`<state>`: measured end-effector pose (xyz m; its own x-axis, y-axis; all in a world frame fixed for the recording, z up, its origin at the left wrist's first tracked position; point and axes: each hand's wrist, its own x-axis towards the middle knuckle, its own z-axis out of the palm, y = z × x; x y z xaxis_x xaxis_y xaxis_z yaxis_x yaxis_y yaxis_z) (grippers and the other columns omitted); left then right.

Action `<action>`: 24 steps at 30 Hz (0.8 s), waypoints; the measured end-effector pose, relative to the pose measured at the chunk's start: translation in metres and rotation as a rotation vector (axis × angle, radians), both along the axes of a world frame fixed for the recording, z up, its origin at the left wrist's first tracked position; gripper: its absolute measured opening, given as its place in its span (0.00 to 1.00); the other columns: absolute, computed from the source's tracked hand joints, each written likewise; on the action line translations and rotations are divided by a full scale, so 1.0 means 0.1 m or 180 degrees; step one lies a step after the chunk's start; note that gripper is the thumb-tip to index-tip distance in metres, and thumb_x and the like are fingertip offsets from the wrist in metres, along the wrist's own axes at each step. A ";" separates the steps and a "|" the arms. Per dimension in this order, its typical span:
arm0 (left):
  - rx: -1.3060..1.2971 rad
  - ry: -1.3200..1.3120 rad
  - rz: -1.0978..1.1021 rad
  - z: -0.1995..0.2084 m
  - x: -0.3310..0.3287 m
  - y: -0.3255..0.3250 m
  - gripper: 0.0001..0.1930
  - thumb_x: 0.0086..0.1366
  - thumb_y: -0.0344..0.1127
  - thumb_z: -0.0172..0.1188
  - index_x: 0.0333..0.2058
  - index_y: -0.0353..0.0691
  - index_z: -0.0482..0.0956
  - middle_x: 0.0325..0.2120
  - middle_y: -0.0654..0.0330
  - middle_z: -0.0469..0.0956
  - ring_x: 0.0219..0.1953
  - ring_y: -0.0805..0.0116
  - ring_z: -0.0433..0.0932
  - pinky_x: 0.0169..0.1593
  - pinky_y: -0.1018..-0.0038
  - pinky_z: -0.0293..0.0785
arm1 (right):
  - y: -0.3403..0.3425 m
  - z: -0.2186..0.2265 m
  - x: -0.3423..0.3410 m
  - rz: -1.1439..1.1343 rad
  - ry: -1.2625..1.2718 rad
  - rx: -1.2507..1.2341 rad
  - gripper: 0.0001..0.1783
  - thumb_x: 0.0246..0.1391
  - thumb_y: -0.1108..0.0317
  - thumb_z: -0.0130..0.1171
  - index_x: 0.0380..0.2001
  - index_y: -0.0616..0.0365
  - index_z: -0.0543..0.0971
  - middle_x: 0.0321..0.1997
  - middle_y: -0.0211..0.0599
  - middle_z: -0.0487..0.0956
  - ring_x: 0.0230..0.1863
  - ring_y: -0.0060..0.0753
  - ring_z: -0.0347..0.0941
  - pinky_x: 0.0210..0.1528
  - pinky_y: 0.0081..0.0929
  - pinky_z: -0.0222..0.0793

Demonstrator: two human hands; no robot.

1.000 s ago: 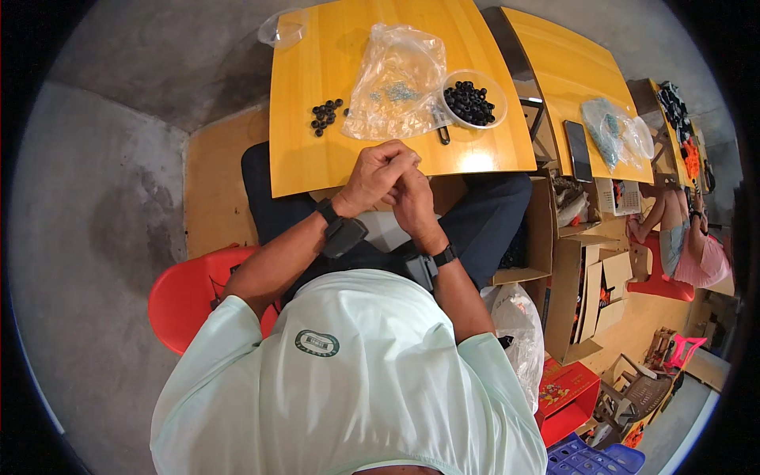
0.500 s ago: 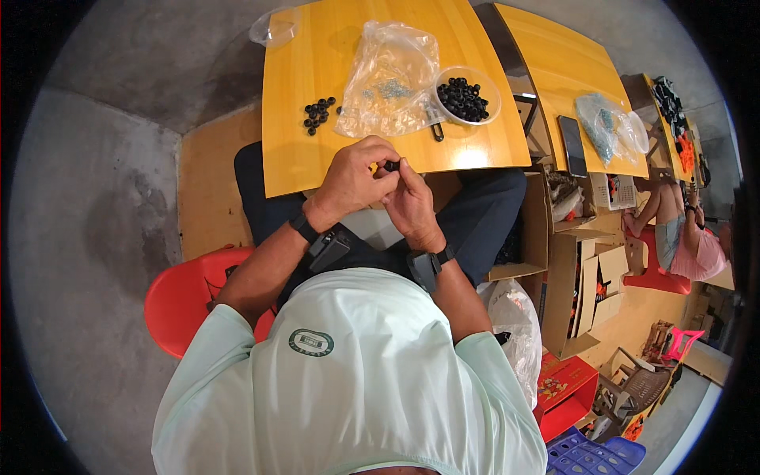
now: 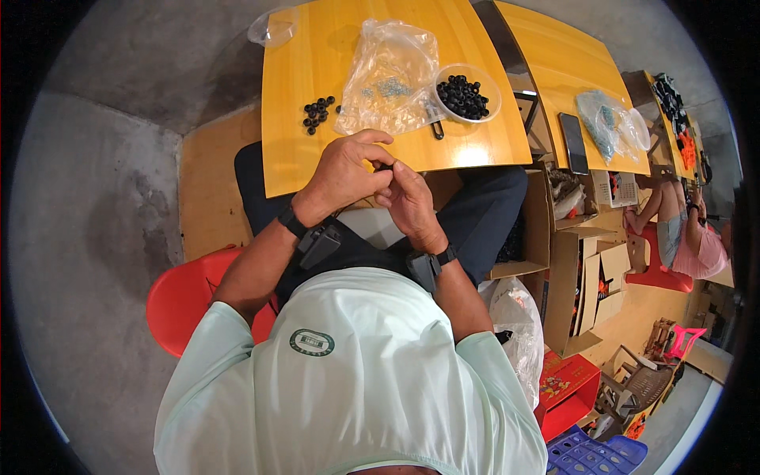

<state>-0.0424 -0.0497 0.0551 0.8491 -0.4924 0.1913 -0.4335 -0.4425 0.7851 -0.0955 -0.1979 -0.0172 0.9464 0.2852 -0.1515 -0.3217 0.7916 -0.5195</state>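
My left hand (image 3: 342, 176) and my right hand (image 3: 412, 207) meet just off the near edge of the yellow table. Between their fingertips is a small black round part (image 3: 385, 167), mostly covered by the fingers. Both hands are closed on it. Beyond them on the table lies a clear plastic bag (image 3: 393, 51) with small silvery metal pieces (image 3: 391, 87) on it. To its right stands a clear round tub (image 3: 494, 96) of black round parts (image 3: 463, 98). Several loose black parts (image 3: 317, 115) sit left of the bag.
A black loop-shaped item (image 3: 438, 131) lies by the tub. An empty clear tub (image 3: 273, 28) stands at the far left corner. A second table on the right holds a phone (image 3: 573, 143) and another bag (image 3: 595, 124). Cardboard boxes (image 3: 582, 293) and a seated person (image 3: 690, 237) are further right.
My left hand has shifted slightly left and its wrist has turned a little; its index finger is raised more. The small black part is more hidden between the fingers.
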 end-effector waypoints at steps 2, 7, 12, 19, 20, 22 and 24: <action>-0.0054 0.0305 -0.0014 0.01 0.02 0.02 0.09 0.53 0.31 0.67 0.34 0.36 0.86 0.46 0.54 0.81 0.39 0.67 0.82 0.42 0.74 0.77 | -0.04 -0.01 0.00 0.0108 0.0012 -0.0033 0.18 0.68 0.54 0.50 0.46 0.58 0.75 0.31 0.23 0.71 0.30 0.17 0.62 0.29 0.19 0.57; -0.0309 0.0910 -0.0501 0.00 0.11 0.06 0.13 0.53 0.29 0.67 0.38 0.33 0.84 0.42 0.57 0.81 0.40 0.72 0.80 0.39 0.76 0.76 | -0.07 -0.11 0.02 0.0207 -0.0208 0.0167 0.19 0.67 0.53 0.51 0.48 0.59 0.75 0.34 0.22 0.74 0.30 0.16 0.63 0.28 0.17 0.56; -0.0079 0.1148 -0.0624 0.04 0.16 0.12 0.15 0.53 0.29 0.68 0.40 0.32 0.82 0.36 0.60 0.80 0.39 0.74 0.79 0.40 0.77 0.76 | -0.02 -0.13 -0.01 0.0226 -0.0073 0.0309 0.19 0.68 0.53 0.49 0.48 0.57 0.74 0.32 0.22 0.72 0.30 0.16 0.63 0.28 0.16 0.57; 0.0040 0.1110 -0.0629 0.13 0.19 0.16 0.12 0.57 0.29 0.66 0.41 0.35 0.83 0.35 0.61 0.82 0.36 0.74 0.79 0.41 0.76 0.75 | -0.06 -0.15 -0.02 0.0372 0.0086 0.0826 0.19 0.70 0.52 0.45 0.47 0.57 0.74 0.29 0.24 0.67 0.29 0.18 0.59 0.29 0.18 0.57; 0.0043 0.1109 -0.0628 0.12 0.20 0.17 0.12 0.57 0.29 0.66 0.41 0.35 0.83 0.35 0.61 0.82 0.36 0.74 0.79 0.41 0.76 0.75 | -0.06 -0.16 -0.01 0.0373 0.0084 0.0829 0.19 0.70 0.52 0.45 0.47 0.57 0.74 0.29 0.24 0.67 0.29 0.18 0.59 0.29 0.18 0.57; -0.0037 0.0956 -0.0825 0.09 0.20 0.19 0.11 0.58 0.28 0.64 0.42 0.37 0.84 0.36 0.60 0.82 0.36 0.72 0.79 0.41 0.76 0.75 | -0.07 -0.16 -0.02 0.0471 0.0109 0.0968 0.20 0.70 0.51 0.44 0.47 0.57 0.73 0.27 0.24 0.64 0.28 0.18 0.57 0.28 0.18 0.55; -0.0032 0.0751 -0.0903 0.10 0.19 0.16 0.11 0.59 0.27 0.64 0.41 0.36 0.83 0.36 0.60 0.82 0.35 0.71 0.79 0.40 0.76 0.75 | -0.10 -0.17 -0.02 0.0461 0.0091 0.0947 0.21 0.70 0.51 0.43 0.47 0.58 0.74 0.26 0.22 0.64 0.28 0.17 0.57 0.28 0.17 0.55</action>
<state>-0.0235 -0.0332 0.0652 0.7004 -0.7136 0.0126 -0.3443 -0.3224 0.8818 -0.0974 -0.2075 -0.0346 0.8894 0.4521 -0.0671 -0.4530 0.8523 -0.2614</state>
